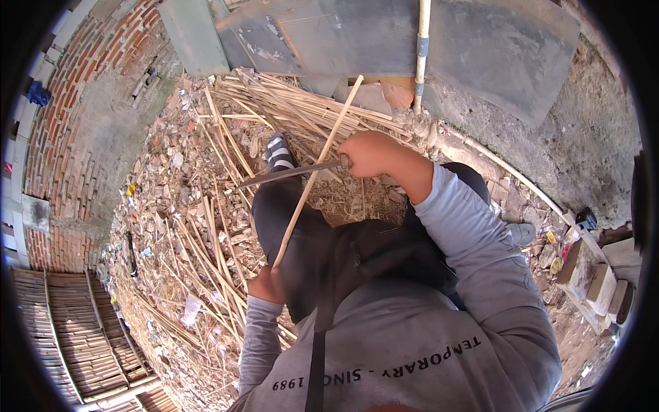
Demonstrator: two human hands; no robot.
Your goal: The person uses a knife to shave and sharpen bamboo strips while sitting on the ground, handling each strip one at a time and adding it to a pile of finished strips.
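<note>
My right hand (pixel 374 152) is closed around the handle of a long-bladed knife (pixel 281 174), its dark blade pointing left across my lap. In my left hand (pixel 266 285), low beside my left thigh, is the lower end of a bamboo strip (pixel 303 198). From there the pale strip slants up and away to the right, its far end above the heap. Blade and strip cross near the right hand; whether they touch I cannot tell. The left hand's fingers are partly hidden behind my leg.
A pile of bamboo strips (pixel 274 93) lies ahead, with more strips (pixel 216 254) to my left on rubble-strewn ground. Grey panels (pixel 329 41) and a pale upright pipe (pixel 423 20) stand in front. A brick wall (pixel 68 158) is at left, wooden blocks (pixel 600 288) at right.
</note>
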